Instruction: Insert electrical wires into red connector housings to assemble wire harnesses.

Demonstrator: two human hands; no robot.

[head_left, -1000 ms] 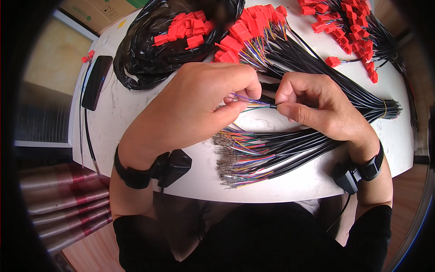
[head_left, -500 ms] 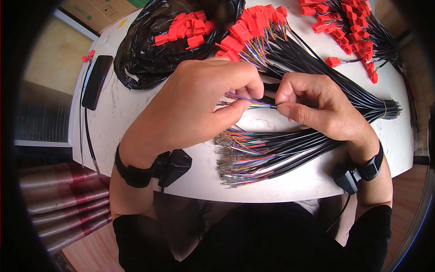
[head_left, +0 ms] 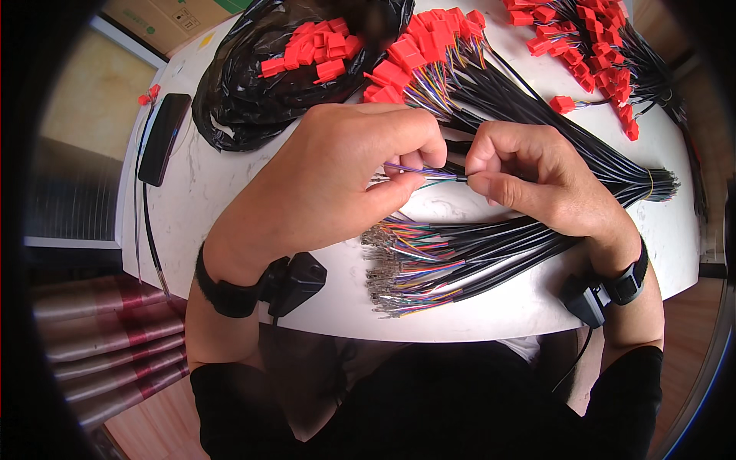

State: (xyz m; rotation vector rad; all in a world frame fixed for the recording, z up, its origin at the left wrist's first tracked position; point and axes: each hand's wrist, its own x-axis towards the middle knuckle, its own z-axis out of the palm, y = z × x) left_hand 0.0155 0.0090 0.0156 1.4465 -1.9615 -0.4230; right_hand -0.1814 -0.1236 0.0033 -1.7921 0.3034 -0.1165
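Cables (head_left: 498,257): fanned on table (head_left: 345,310), nearer than both hands | Left hand (head_left: 345,153): fingers curled, nearly closed, pinching thin wires (head_left: 443,175) | Right hand (head_left: 548,180): thumb and forefinger closed on black sheath (head_left: 461,179) those wires leave, between the hands | Phone (head_left: 164,142): left of left hand | Black bag (head_left: 238,88), red connectors (head_left: 433,34): beyond left hand

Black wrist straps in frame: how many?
2. The left strap sits on the wrist behind the left hand; the right strap, on the wrist behind the right hand. No others show.
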